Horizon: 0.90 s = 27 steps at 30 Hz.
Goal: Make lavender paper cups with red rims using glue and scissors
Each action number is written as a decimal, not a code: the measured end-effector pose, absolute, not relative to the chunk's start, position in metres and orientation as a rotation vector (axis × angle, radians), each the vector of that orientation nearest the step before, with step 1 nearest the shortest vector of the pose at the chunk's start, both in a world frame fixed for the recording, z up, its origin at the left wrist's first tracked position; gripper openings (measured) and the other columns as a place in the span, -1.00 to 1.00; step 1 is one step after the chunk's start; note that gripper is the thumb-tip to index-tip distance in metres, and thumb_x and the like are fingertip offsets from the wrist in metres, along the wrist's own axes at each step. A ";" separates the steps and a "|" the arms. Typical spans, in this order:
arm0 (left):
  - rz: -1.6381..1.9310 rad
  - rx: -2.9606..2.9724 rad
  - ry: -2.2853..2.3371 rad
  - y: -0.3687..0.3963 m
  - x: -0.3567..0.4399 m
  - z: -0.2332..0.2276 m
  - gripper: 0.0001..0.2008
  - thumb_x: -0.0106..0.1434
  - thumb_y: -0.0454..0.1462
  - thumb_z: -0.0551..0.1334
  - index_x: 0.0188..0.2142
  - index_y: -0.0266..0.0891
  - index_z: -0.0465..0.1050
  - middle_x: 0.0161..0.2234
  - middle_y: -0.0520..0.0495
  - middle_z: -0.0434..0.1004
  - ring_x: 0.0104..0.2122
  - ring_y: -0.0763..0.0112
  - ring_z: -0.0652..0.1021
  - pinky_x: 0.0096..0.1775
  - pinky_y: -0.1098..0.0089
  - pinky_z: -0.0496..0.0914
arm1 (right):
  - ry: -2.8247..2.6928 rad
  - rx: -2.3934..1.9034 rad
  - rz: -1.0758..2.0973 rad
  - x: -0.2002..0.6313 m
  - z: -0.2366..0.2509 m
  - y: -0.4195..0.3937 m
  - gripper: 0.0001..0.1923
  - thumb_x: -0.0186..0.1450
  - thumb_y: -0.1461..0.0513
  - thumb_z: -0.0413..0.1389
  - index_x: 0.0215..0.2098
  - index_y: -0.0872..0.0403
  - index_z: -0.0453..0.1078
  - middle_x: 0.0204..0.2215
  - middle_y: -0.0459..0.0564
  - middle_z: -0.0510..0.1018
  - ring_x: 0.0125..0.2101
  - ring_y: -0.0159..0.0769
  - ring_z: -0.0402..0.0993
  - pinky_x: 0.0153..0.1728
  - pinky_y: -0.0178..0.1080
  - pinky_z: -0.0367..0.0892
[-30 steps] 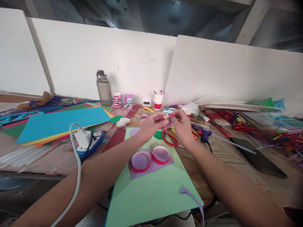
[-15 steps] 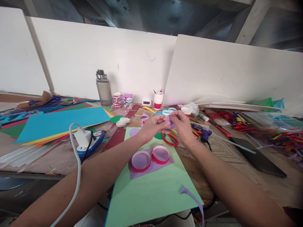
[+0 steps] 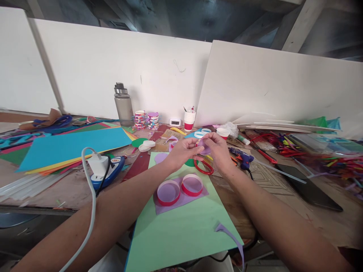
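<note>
Pinching a small lilac-faced ring (image 3: pixel 203 146) between the fingertips of both hands, the left hand (image 3: pixel 183 152) and right hand (image 3: pixel 218 151) close on its rim above the green sheet (image 3: pixel 181 230), apparently to steady it for fine work.

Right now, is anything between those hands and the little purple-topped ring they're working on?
Nothing visible. The left hand and right hand both already pinch the small ring with their fingers, lifted above the green sheet. The two red rings lie nearer the person, clear of it.
</note>
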<state>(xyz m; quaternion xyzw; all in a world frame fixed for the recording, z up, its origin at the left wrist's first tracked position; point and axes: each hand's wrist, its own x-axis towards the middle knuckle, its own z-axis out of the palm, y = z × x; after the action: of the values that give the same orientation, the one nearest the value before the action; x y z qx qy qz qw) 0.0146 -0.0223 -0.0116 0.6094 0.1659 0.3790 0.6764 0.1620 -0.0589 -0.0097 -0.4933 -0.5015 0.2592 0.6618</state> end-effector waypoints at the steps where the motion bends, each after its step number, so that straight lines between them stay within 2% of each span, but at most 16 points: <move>1: 0.854 1.369 0.371 -0.022 0.015 -0.011 -0.43 -0.03 -0.05 0.58 -0.11 -0.31 0.56 -0.21 -0.14 0.64 -0.25 0.33 0.64 -0.20 0.30 0.60 | -1.134 -1.117 0.584 0.162 -0.010 -0.059 -0.89 0.09 0.18 0.13 -0.40 0.03 0.38 -0.42 -0.11 0.49 -0.38 -0.30 0.35 -0.32 -0.24 0.27; 11: 0.846 1.365 0.341 -0.023 0.016 -0.010 -0.43 -0.08 -0.04 0.60 -0.16 -0.31 0.56 -0.18 -0.17 0.64 -0.21 0.26 0.65 -0.24 0.33 0.58 | -1.205 -1.163 0.557 0.161 -0.009 -0.059 -0.88 0.10 0.17 0.06 -0.39 0.01 0.36 -0.41 -0.09 0.51 -0.36 -0.27 0.37 -0.31 -0.23 0.29; 16: 0.845 1.348 0.338 -0.023 0.015 -0.011 -0.45 -0.05 -0.03 0.59 -0.16 -0.31 0.56 -0.19 -0.16 0.64 -0.23 0.29 0.65 -0.19 0.30 0.58 | -1.204 -1.179 0.565 0.161 -0.007 -0.062 -0.86 0.10 0.16 0.06 -0.38 0.01 0.37 -0.41 -0.09 0.51 -0.37 -0.27 0.38 -0.30 -0.22 0.31; 20: 0.896 1.285 0.348 -0.022 0.013 -0.009 -0.53 0.01 -0.05 0.56 -0.21 -0.31 0.57 -0.23 -0.13 0.62 -0.26 0.35 0.63 -0.15 0.27 0.59 | -1.281 -1.192 0.534 0.159 -0.002 -0.066 -0.79 0.12 0.13 0.12 -0.30 0.03 0.43 -0.34 -0.08 0.54 -0.29 -0.25 0.42 -0.21 -0.19 0.33; 23: 0.940 1.268 0.372 -0.022 0.013 -0.006 -0.63 0.07 -0.12 0.52 -0.23 -0.32 0.57 -0.25 -0.12 0.62 -0.30 0.39 0.61 -0.16 0.29 0.59 | -1.306 -1.225 0.477 0.156 0.001 -0.069 -0.75 0.10 0.14 0.14 -0.26 0.04 0.43 -0.30 -0.06 0.57 -0.29 -0.23 0.43 -0.21 -0.18 0.34; 27: 0.982 1.287 0.470 -0.022 0.016 -0.007 -0.74 0.05 -0.31 0.46 -0.25 -0.33 0.55 -0.29 -0.09 0.63 -0.34 0.43 0.59 -0.19 0.32 0.57 | -1.341 -1.261 0.377 0.155 -0.001 -0.070 -0.78 0.10 0.15 0.15 -0.28 0.02 0.42 -0.34 -0.07 0.59 -0.33 -0.23 0.42 -0.24 -0.17 0.33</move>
<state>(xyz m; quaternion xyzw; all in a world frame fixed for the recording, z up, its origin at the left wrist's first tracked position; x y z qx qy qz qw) 0.0160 -0.0217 -0.0070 0.5700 0.2080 0.4351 0.6652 0.1548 -0.0696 -0.0006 -0.5419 -0.5762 0.1621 0.5900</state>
